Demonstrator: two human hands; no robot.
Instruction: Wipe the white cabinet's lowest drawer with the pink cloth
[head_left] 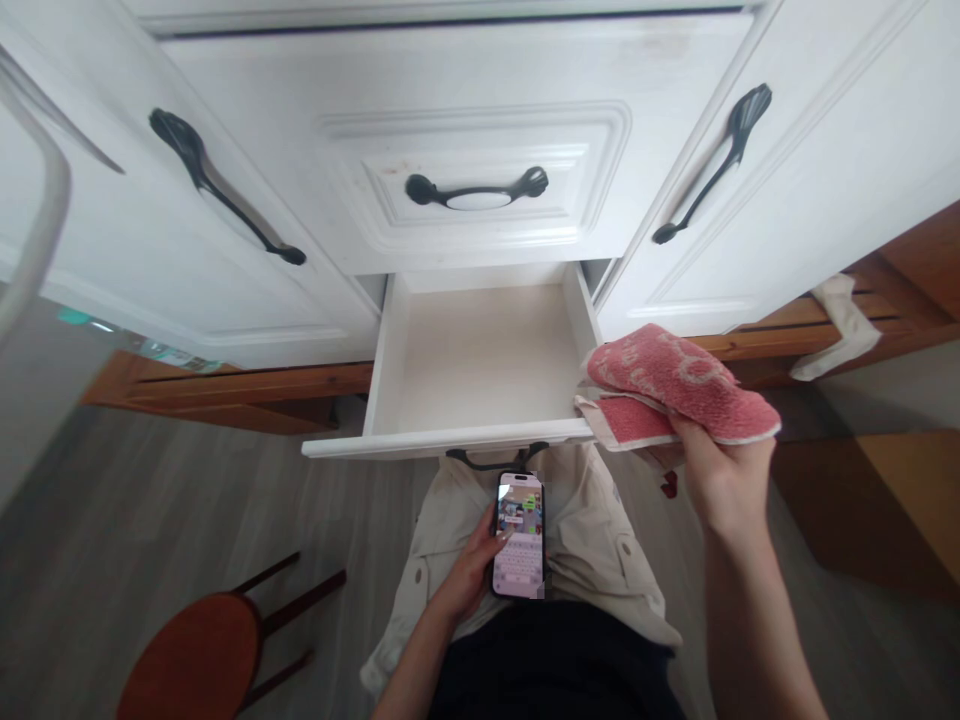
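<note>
My left hand [474,565] is wrapped round a smartphone [519,560] in front of my lap, its thumb over the lit screen. The screen shows a chat with a keyboard below it. In my right hand [724,480] is a folded pink towel [667,385] with pale lettering and a light edge. The towel lies over the right front corner of a pulled-out white drawer [480,350], whose pale bottom is bare. Part of my right fingers is hidden beneath the cloth. The drawer's dark handle [487,462] shows just above the phone.
A closed upper drawer [480,140] with a dark handle sits above, between two cabinet doors with dark handles. A round wooden stool [195,655] stands on the floor at lower left. A white cloth [840,325] hangs on a wooden rail at right, above a brown box [877,500].
</note>
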